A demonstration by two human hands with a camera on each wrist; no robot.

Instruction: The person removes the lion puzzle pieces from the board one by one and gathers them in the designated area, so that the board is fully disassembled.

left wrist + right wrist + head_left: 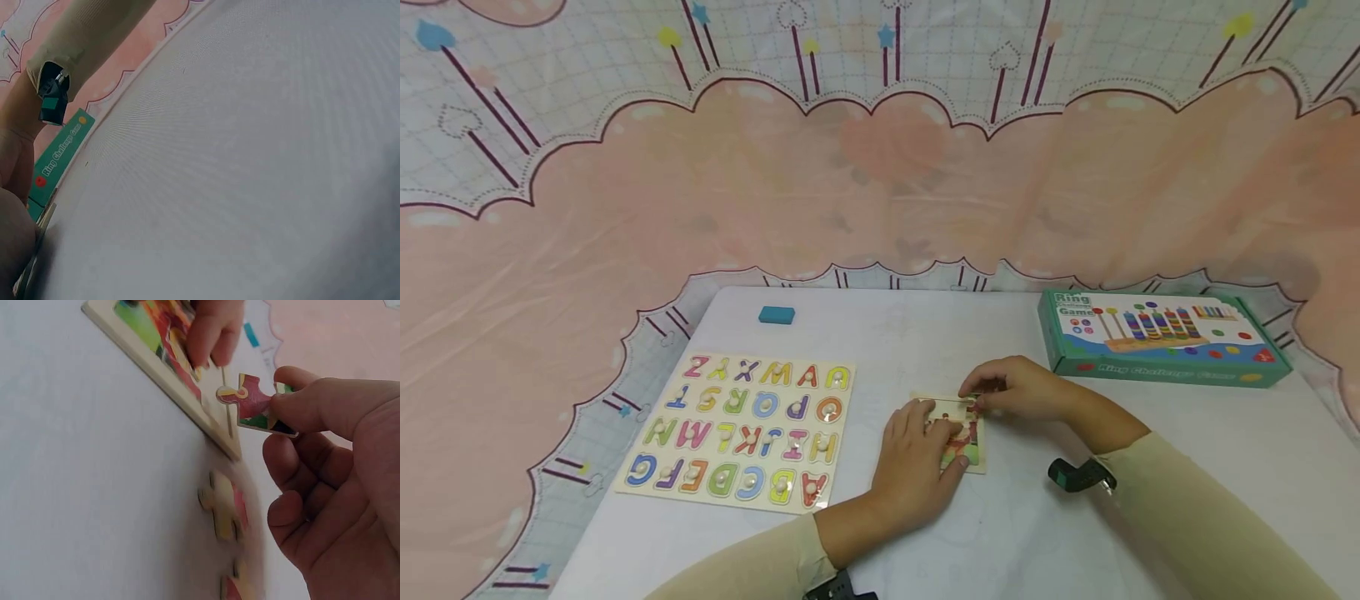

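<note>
My right hand (1026,387) pinches a small jigsaw piece (253,403), red with green and yellow, between thumb and index finger in the right wrist view. It hovers by the far right corner of a wooden-framed jigsaw puzzle (153,365), partly filled with a colourful picture. My left hand (917,467) rests on the puzzle, fingers spread over its left side and thumb near the front edge. The left fingertips (203,347) touch the picture area. Two loose jigsaw pieces, one whole (224,506) and one cut off by the frame (234,587), lie on the table outside the board.
A wooden alphabet board (730,504) with knobbed letters lies to the left. Behind it sits a blue block (777,315). At the back right is a green ring game box (1165,340). All rest on a white table (880,333) before a patterned cloth backdrop (850,192).
</note>
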